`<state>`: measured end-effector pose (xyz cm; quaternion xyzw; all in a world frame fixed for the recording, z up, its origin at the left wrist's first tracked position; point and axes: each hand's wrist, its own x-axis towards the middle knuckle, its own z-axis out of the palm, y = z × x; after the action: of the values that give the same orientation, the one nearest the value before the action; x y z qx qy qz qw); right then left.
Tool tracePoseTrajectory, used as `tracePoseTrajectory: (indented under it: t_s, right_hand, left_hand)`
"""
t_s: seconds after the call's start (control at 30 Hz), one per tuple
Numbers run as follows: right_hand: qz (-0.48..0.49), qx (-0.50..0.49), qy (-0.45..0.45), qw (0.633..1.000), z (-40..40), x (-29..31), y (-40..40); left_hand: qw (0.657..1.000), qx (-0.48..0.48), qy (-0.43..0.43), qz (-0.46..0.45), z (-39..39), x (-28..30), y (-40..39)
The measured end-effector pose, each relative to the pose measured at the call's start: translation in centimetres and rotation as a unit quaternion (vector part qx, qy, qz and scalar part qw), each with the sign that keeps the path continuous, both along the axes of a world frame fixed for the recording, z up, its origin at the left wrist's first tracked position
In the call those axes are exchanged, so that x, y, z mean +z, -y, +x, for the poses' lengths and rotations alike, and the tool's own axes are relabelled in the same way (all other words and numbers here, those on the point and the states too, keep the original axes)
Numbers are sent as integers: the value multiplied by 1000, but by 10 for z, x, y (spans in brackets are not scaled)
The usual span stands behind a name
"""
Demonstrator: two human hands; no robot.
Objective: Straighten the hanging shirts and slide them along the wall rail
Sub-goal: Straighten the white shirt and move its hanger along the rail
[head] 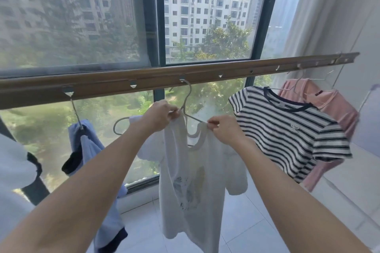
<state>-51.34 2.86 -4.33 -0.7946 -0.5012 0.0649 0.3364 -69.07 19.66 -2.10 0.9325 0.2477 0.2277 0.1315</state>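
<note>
Before the window [205,16], one rail [185,77] carries four shirts; left hand [162,114] and right hand [223,127] pinch the white shirt [185,181] at its hanger [188,98].

Two bare forearms enter from the frame's 7 and 5 o'clock corners, with no sleeves, watch or bracelet showing on them. The left hand [162,116] and right hand [225,129] wear no gloves or rings.

Both hands [162,116] [223,129] pinch white shirt [185,187] on hanger [186,104].
</note>
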Motion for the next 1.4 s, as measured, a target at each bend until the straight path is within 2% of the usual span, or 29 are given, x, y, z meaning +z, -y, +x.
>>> tracePoseTrajectory:
  t_s: [0.07,0.2,0.4,0.53,0.6,0.7,0.8,0.87,0.93,1.03,1.1,1.4]
  right_hand:
    - [-16,24,-16,999,1,-8,3]
    - [17,9,-11,1000,1,-15,3]
    - [10,6,-3,1000,1,-14,2]
    - [5,6,10,1000,3,-11,3]
    - [3,4,15,1000,5,-10,4]
    - [0,-5,20,1000,10,-8,7]
    - [-3,-27,38,999,18,-8,10]
    - [-12,-37,53,998,20,-8,12]
    - [-18,-41,62,997,21,-8,12]
    - [-22,-38,72,996,21,-7,12]
    - [-18,-38,78,996,22,-6,12]
    - [9,-37,98,995,26,1,20]
  left_hand:
    - [1000,-10,3,-10,-4,3,1]
    - [999,-17,-9,-37,-22,10,-4]
    - [996,40,-29,75,-53,2,-26]
    - [990,64,-56,109,-63,2,-38]
    - [986,97,-68,121,-70,3,-47]
    - [970,197,-86,109,-87,6,-54]
    - [939,294,-166,71,-106,4,-48]
    - [924,311,-215,57,-110,0,-43]
    - [937,270,-219,42,-99,-2,-42]
    - [982,116,-152,-14,-68,2,-35]
    - [990,56,-130,-11,-50,2,-29]
    - [994,70,-28,77,-38,-12,-33]
